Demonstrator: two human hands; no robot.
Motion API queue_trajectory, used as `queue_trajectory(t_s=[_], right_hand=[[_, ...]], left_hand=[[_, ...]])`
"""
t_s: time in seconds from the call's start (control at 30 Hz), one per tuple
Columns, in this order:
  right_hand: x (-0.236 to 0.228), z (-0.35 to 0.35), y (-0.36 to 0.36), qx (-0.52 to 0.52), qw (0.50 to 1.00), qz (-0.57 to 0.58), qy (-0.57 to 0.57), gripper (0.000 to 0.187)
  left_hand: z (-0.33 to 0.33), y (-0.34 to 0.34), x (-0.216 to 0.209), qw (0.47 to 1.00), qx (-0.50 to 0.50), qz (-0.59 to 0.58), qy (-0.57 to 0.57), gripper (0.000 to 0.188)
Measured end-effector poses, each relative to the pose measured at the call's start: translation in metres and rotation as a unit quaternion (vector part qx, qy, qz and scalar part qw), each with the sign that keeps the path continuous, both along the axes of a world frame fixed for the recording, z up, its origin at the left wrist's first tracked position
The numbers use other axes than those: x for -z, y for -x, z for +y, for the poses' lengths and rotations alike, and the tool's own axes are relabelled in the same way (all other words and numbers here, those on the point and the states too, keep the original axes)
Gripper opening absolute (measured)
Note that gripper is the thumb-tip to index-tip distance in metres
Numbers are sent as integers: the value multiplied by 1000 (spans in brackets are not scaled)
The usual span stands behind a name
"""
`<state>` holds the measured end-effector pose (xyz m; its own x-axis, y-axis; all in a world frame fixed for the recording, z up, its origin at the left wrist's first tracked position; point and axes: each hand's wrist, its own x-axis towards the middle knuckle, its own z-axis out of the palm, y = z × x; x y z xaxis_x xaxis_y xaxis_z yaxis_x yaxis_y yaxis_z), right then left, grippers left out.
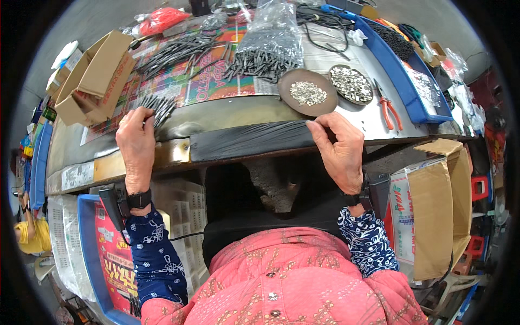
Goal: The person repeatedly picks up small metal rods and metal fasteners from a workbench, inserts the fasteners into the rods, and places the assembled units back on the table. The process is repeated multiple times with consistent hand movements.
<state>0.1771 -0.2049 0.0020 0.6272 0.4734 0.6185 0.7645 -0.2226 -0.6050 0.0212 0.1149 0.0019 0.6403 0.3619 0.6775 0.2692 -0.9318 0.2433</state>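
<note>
My left hand point(136, 142) is over the near left part of the table, its fingers closed against a small bunch of thin black rods point(158, 108). Whether a rod is between the fingertips is hidden. At the table's front edge, just below a round brown dish point(287, 89), my right hand point(342, 146) is closed with thumb and forefinger close together; anything in that pinch is too small to make out. Small silvery metal pieces point(307, 93) lie heaped in the dish. Beside it, a second round dish point(370, 99) is filled with small shiny pieces.
Red-handled pliers point(388, 111) lie right of the dishes, beside a long blue tray point(420, 112). Farther back are loose black rods point(176, 53) and a clear plastic bag point(271, 40) with black pieces spilling out. Cardboard boxes point(103, 73) point(433, 200) flank the workplace.
</note>
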Motion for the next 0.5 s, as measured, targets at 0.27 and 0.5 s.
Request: queue_trajectory(t_s=[0.27,0.5], right_hand=[[1,-7,-28,51,989,-117,71,19],[9,-1,-36,69,973,-171,138,30]], left_hand=[[15,-8,7,997,-19,49,-56,7],[15,-12,7,996,-50,50,-58,7]])
